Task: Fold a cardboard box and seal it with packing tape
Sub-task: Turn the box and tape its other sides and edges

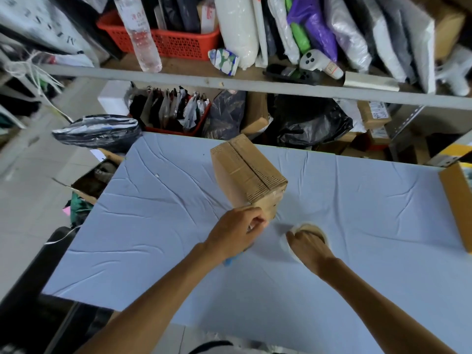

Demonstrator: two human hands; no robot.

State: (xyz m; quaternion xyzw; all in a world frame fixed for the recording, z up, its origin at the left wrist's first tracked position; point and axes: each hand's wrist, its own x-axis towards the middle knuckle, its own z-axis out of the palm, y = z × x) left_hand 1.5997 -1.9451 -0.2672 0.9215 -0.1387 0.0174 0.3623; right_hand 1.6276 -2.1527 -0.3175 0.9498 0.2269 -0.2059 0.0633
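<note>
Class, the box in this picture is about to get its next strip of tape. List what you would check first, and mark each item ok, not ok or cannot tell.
1. Top flaps of the cardboard box closed and meeting at the seam: ok.
2. Tape roll in hand: ok, the right hand grips it on the table.
3. Box steadied: ok, the left hand is at its near lower corner.
4. Tape end held between the left fingers: cannot tell.
5. Tape along the top seam: not ok, none visible.
6. Blue object under the left wrist is a cutter: cannot tell.
</note>
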